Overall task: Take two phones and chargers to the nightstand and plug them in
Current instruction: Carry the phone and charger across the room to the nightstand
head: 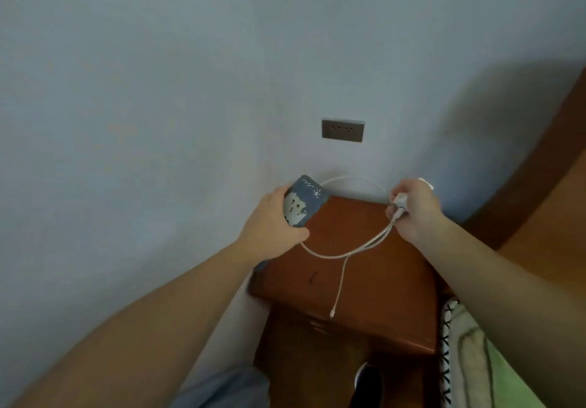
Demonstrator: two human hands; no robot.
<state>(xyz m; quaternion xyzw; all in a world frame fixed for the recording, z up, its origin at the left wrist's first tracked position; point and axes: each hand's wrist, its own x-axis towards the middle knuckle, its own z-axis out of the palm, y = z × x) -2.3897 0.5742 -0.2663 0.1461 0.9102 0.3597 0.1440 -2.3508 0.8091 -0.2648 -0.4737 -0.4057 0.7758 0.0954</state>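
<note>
My left hand [269,220] grips a phone [302,200] in a blue-grey case with a cartoon drawing, held above the left rear corner of the brown wooden nightstand [374,287]. A second dark phone edge seems to show under my left wrist, though I cannot be sure. My right hand [415,208] is closed on white charger plugs [400,201] above the nightstand's back edge. White cables [336,254] loop between both hands, and one loose end [332,312] dangles over the nightstand's front. A grey wall socket [342,130] sits on the wall above.
A pale blue wall fills the left and top. A curved wooden headboard [545,166] stands at the right, with bedding [466,353] below it. My knee [228,388] and a dark shoe [367,382] show by the nightstand's front.
</note>
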